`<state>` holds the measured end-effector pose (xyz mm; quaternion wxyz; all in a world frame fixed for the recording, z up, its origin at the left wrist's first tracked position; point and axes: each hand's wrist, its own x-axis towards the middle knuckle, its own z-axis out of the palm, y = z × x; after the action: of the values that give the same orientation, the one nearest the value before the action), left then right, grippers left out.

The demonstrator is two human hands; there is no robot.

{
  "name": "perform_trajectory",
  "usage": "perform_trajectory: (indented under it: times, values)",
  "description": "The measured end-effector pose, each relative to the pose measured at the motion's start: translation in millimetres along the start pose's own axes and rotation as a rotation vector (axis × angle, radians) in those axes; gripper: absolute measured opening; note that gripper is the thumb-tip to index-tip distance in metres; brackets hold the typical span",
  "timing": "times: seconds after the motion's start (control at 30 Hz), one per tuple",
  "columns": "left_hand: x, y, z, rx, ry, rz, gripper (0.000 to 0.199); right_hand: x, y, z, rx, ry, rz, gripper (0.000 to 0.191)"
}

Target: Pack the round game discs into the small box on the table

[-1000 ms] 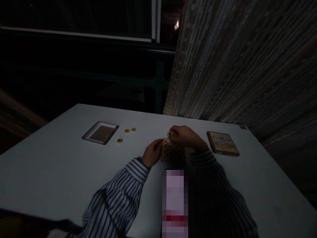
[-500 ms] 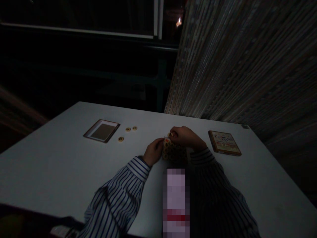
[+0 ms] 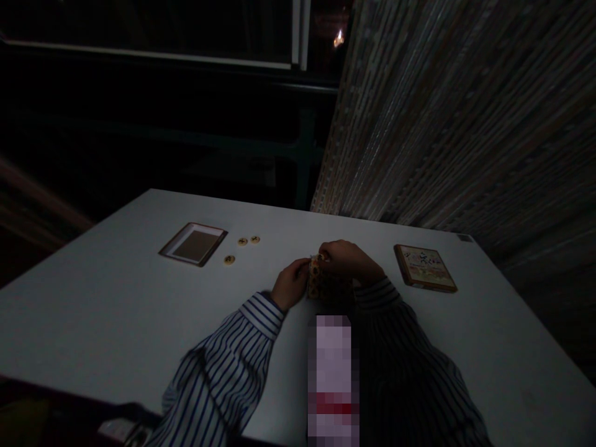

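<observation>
A small packet of round wooden pieces (image 3: 315,287), some with dark or red marks, stands on the white table between my hands. My left hand (image 3: 289,285) is closed on its upper left edge. With its fingers pinched around a round wooden piece (image 3: 321,257), my right hand (image 3: 349,261) is at the packet's top. The packet's right part lies in shadow under my right hand. Three loose round pieces (image 3: 243,241) with dark characters lie to the left, beside an open shallow box (image 3: 198,246).
At the right of the white table (image 3: 116,310) lies a square box lid (image 3: 425,268) with a printed picture. A string curtain (image 3: 442,112) hangs behind the table's right side. A blurred, pixelated patch covers the lower middle.
My right hand has lowered the round piece slightly, into the packet's top opening. The view has shifted a little; my left hand remains at the packet.
</observation>
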<state>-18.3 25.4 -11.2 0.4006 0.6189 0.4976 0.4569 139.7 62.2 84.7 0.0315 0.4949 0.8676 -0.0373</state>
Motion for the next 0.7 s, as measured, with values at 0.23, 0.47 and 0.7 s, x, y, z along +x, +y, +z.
perform_trajectory:
  times: [0.23,0.47,0.7]
  values:
    - [0.1,-3.0,0.8,-0.018,-0.007,0.017,0.027,1.1,-2.0,1.6,-0.026,-0.037,0.0,0.026]
    - [0.0,-4.4,0.7,-0.014,-0.006,0.038,0.027,2.3,-1.6,4.0,-0.04,-0.044,-0.004,0.026]
    - [1.4,-8.3,1.8,-0.009,0.001,0.029,0.027,2.4,-2.0,4.8,-0.04,-0.052,-0.007,0.029]
